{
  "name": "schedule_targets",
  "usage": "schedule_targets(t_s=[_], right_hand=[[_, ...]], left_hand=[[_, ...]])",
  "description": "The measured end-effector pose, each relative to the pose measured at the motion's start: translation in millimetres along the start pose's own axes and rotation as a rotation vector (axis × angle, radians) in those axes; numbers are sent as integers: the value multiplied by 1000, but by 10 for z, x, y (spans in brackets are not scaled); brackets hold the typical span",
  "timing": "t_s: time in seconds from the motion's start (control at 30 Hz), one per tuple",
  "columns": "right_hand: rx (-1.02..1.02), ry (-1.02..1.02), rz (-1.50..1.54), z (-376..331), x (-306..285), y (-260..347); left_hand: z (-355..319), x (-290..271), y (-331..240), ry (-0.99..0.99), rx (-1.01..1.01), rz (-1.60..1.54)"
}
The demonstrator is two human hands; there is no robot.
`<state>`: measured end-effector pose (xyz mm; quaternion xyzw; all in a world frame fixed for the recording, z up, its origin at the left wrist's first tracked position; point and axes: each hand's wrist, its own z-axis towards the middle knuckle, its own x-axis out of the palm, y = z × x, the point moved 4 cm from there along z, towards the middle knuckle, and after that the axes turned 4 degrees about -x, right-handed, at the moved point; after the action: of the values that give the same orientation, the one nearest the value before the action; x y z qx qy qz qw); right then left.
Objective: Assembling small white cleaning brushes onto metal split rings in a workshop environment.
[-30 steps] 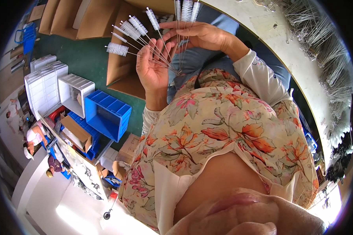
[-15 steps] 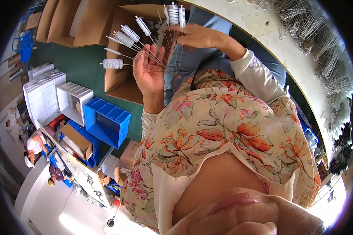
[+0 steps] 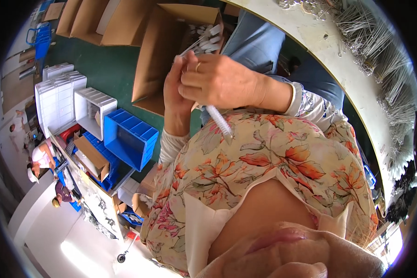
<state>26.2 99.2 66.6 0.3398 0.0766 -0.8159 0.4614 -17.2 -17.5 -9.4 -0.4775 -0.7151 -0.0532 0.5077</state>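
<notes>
My two hands are together above my lap. My right hand (image 3: 222, 81), with a ring on one finger, is closed, its fingers curled against the left. Partly hidden behind it, my left hand (image 3: 175, 85) is closed too. A white-bristled wire brush (image 3: 220, 123) sticks out below the hands, its bristles toward my flowered top. Thin wire stems run up from the fingers toward the open cardboard box (image 3: 148, 69). How the brushes are shared between the hands is hidden. White brush heads (image 3: 211, 39) show inside the box beyond my fingers.
A pale worktable (image 3: 310, 30) curves along the right, with heaps of wire brushes (image 3: 370, 41) on it. On the left are another cardboard box (image 3: 125, 28), a blue crate (image 3: 129, 139) and white crates (image 3: 60, 104). Other people (image 3: 44, 155) work at a far table.
The fanned-out brushes have been gathered together. My right hand has come down and left to meet the left hand, and a bristle end now points toward my chest.
</notes>
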Motion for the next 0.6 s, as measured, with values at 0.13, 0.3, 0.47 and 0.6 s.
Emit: schedule_targets(t_s=[0.13, 0.3, 0.47, 0.6], right_hand=[[-51, 141, -64, -25, 44, 38], [326, -95, 163, -14, -213, -263], [477, -154, 400, 26, -221, -515], [424, -119, 536, 182, -129, -539]], left_hand=[[153, 23, -512, -113, -47, 71], [13, 115, -1291, 107, -290, 900], [-322, 651, -1189, 69, -327, 1835], [-421, 1011, -1028, 292, -14, 2052]])
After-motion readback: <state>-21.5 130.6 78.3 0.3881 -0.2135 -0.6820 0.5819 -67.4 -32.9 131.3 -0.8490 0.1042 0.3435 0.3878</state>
